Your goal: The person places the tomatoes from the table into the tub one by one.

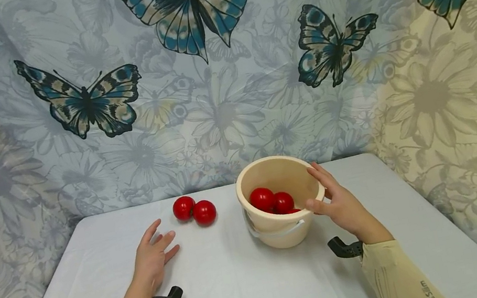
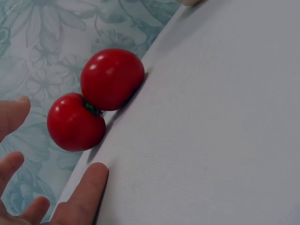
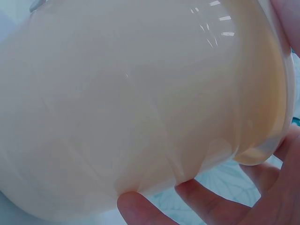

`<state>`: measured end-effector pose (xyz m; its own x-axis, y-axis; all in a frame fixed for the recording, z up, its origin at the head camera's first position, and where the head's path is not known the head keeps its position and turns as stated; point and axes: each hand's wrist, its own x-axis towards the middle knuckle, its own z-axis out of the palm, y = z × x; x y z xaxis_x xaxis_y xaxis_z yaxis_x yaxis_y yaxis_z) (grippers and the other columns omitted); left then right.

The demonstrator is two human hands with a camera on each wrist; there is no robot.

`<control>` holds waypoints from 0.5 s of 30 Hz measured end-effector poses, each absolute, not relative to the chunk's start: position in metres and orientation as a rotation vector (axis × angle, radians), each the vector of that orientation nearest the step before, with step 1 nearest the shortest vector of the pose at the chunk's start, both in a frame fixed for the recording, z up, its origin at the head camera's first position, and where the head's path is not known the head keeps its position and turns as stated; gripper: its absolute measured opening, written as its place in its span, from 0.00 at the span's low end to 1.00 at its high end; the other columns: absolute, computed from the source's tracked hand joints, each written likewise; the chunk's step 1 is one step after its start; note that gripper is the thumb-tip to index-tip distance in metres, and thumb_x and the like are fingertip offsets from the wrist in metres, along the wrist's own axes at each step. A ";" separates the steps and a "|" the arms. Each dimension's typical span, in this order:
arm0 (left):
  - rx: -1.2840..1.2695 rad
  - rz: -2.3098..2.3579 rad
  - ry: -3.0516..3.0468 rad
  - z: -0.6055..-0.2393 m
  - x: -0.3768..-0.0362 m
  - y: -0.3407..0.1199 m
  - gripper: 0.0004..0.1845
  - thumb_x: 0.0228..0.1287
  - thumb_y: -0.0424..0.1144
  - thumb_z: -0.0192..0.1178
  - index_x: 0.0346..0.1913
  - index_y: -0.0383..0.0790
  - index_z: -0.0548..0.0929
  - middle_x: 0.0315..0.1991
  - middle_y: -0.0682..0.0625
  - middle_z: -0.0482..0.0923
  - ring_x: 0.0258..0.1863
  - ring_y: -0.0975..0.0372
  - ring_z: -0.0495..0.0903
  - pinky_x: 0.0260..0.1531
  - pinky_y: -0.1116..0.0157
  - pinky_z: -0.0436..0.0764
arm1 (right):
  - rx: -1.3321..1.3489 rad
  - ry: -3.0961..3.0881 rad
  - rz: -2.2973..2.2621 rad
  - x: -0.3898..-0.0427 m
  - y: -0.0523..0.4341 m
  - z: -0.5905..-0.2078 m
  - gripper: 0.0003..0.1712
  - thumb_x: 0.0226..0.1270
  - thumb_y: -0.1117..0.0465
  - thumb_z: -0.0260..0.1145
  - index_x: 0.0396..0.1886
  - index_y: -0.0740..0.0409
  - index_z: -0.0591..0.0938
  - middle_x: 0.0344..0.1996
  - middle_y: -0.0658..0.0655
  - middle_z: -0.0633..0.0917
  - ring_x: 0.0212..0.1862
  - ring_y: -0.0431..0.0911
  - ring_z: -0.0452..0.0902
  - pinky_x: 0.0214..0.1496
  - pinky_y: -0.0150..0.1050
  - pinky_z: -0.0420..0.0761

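Two tomatoes sit touching each other on the white desk in our head view, just ahead of our left hand. That hand lies flat on the desk with fingers spread and relaxed, holding nothing, close to the pair but not touching. Over on the other side, our right hand is on the cream bucket, fingers up along the far rim and thumb on the near rim, so the grip is wrapped on the bucket's edge. At least two more tomatoes lie inside it. The bucket stands upright near the middle of the desk, well apart from the loose pair. Butterfly-print cloth hangs behind.

From the left wrist we see the same two tomatoes pressed together, one with a bit of green stem showing between them. Our fingertips are spread out near the lower one, a gap still between them.

From the right wrist it's almost all bucket wall, very close. Our fingers curl under and against its outer side, touching it.
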<state>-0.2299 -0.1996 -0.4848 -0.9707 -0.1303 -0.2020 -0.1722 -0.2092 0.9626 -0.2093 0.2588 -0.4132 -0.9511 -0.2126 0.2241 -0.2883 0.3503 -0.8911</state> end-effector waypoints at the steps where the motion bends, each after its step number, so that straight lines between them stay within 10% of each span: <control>1: -0.377 2.383 1.968 -0.485 -0.233 -0.198 0.42 0.68 0.33 0.65 0.79 0.49 0.56 0.79 0.45 0.32 0.76 0.52 0.46 0.54 0.55 0.81 | 0.471 -2.523 1.689 -0.209 0.259 -0.413 0.48 0.68 0.53 0.70 0.81 0.46 0.54 0.79 0.47 0.43 0.72 0.67 0.56 0.48 0.48 0.85; 15: -0.282 2.298 2.004 -0.484 -0.271 -0.186 0.45 0.68 0.30 0.64 0.80 0.54 0.52 0.79 0.43 0.31 0.77 0.51 0.40 0.56 0.56 0.79 | 0.473 -2.520 1.691 -0.208 0.259 -0.412 0.48 0.68 0.53 0.70 0.81 0.46 0.54 0.79 0.45 0.44 0.71 0.66 0.57 0.48 0.48 0.85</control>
